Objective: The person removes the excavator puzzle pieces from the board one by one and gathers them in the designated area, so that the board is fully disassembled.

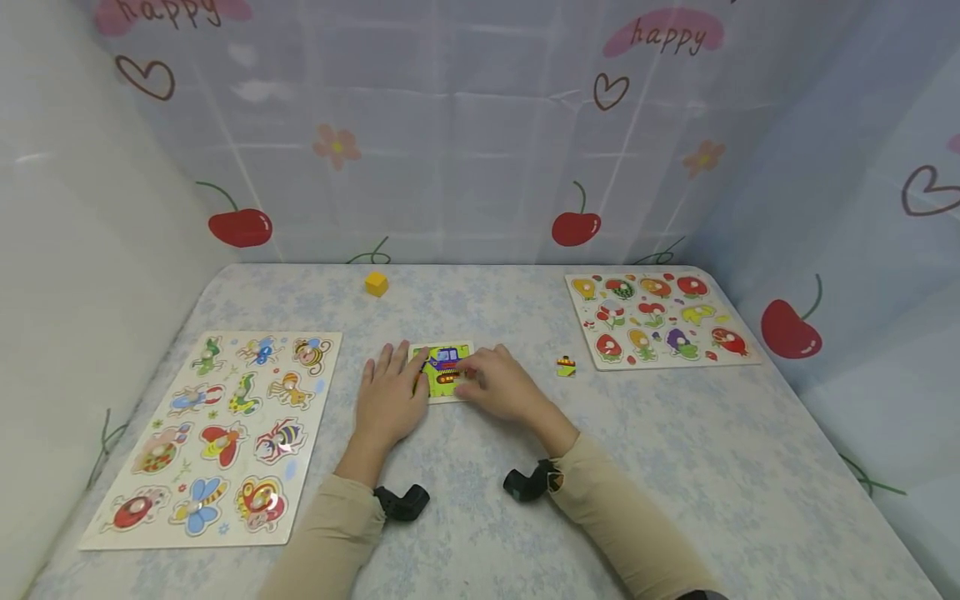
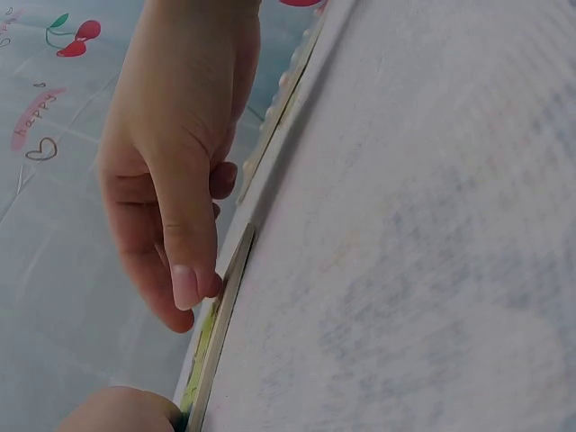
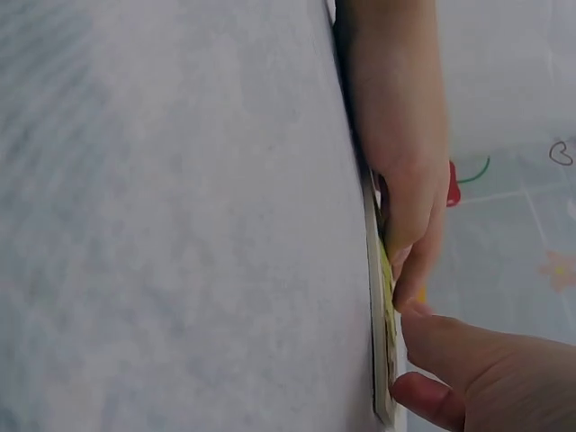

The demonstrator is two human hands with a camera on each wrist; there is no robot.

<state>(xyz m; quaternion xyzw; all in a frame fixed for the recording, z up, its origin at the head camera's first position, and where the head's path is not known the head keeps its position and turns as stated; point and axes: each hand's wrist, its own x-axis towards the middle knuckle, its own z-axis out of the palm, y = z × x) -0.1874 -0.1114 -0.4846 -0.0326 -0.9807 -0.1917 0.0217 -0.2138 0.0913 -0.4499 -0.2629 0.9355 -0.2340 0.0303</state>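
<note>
In the head view, a small jigsaw puzzle (image 1: pixel 441 387) showing a blue vehicle with an orange track on yellow-green lies in a pale frame between the hands. My left hand (image 1: pixel 390 396) lies palm down at its left side, fingers extended, thumb touching the left part. With curled fingers, my right hand (image 1: pixel 498 382) pinches a puzzle piece at the right part, thumb and forefinger at either side; the hand hides most of that piece. From the right wrist view, the right fingertips (image 3: pixel 418 387) meet the puzzle's thin edge. A loose jigsaw piece (image 1: pixel 566 367) lies farther right.
An insect peg board (image 1: pixel 318 417) lies at the left, and a fruit peg board (image 1: pixel 660 321) at the back right. A yellow block (image 1: pixel 377 284) sits toward the table's back edge. Printed curtains (image 1: pixel 465 167) stand behind and at the sides.
</note>
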